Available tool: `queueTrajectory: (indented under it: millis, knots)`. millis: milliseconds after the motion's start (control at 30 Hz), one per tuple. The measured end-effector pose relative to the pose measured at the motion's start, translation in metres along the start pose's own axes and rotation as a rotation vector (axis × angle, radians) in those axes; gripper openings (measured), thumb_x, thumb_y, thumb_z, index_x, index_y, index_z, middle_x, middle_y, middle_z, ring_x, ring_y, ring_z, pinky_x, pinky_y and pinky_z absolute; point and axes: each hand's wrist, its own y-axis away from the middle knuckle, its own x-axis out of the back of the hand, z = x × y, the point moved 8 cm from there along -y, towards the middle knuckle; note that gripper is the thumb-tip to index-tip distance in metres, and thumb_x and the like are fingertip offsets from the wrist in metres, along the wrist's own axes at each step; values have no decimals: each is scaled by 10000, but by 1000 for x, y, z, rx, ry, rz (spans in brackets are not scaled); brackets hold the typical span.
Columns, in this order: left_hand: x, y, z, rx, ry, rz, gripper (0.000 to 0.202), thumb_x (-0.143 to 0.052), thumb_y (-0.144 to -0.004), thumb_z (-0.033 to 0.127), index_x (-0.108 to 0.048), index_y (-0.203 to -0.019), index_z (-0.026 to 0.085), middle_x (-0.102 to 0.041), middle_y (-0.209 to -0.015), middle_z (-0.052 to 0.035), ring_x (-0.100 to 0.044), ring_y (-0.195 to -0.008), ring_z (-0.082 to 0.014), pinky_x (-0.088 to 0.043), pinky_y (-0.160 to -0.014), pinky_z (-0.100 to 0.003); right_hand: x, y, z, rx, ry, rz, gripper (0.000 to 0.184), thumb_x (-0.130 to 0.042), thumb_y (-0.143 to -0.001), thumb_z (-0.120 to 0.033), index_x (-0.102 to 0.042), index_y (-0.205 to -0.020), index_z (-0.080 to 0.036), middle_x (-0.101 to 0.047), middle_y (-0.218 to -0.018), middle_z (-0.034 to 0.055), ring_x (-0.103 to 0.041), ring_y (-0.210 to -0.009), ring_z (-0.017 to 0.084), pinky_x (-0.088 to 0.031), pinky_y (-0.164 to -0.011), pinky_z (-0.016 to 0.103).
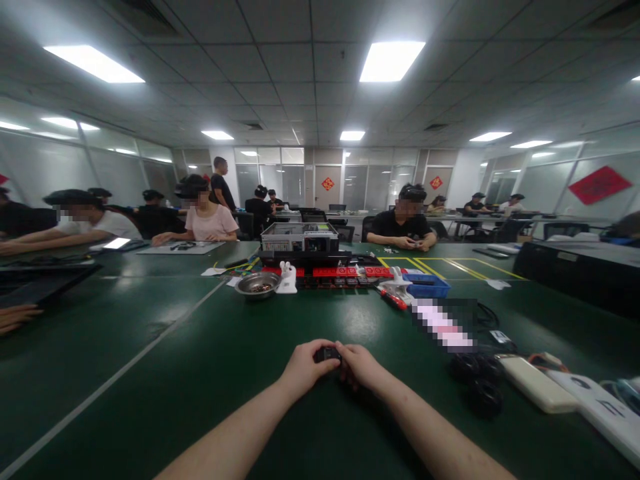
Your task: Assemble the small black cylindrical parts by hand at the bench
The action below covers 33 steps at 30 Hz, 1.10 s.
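Both my hands meet over the green table (200, 373), close in front of me. Between them is a small dark block-shaped part (327, 354); its exact kind is too small to make out. My left hand (306, 363) is closed around its left side, with thumb and forefinger along it. From the other side, my right hand (361, 365) pinches its right end, and the lower fingers curl underneath, partly in shadow. Beyond the hands stand a metal bowl (259, 285) of small pieces and a red rack (345, 272) of parts.
An open metal computer case (300, 237) stands behind the rack. To the right are a blue bin (427, 286), a red-handled tool (394, 299), black round rolls (484, 393) and a cream power bank-like block (537, 383). Several people sit at tables; a co-worker's hand (19, 319) rests at far left.
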Motion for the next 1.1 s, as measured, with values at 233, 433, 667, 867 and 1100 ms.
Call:
queueTrajectory:
  millis: [233,433,667,867,1100]
  knots:
    - [4,-2,-10,61,109,31,415,-512,-655,459,-589,-914,144,-621,-806,-61,-559,-714,-173,-418,-627,-263,-2,1,-15,246,-160,-22,313,-549,-673,-409,-451,-837,-161,-473,-584,-45,-465,-458,64,-390,-374,162]
    - [13,1,2,-10,37,132,346,-574,-623,390,-599,-899,184,-624,-840,-38,-554,-760,-168,-414,-690,-261,-7,4,1,-73,-322,-73,441,-218,-771,-571,-392,-860,-175,-529,-538,-12,-454,-343,84,-397,-324,214]
    - [11,-1,-5,11,94,94,394,-580,-613,419,-602,-921,174,-626,-877,-58,-560,-798,-184,-417,-723,-278,-5,3,-9,94,-214,-57,354,-396,-736,-506,-433,-722,-154,-466,-479,-40,-415,-349,62,-350,-322,173]
    - [-4,-7,-27,181,418,5,438,-502,-660,470,-584,-877,98,-627,-749,-82,-571,-597,-154,-436,-535,-258,-2,7,-28,352,-157,-34,385,-577,-644,-364,-474,-956,-163,-502,-707,-8,-484,-557,88,-412,-444,199]
    - [-3,-3,-16,96,228,8,390,-539,-641,439,-604,-869,130,-632,-772,-60,-564,-667,-155,-423,-588,-246,5,-1,-4,65,-97,93,342,-320,-783,-464,-463,-816,-155,-477,-543,-29,-445,-366,70,-373,-306,177]
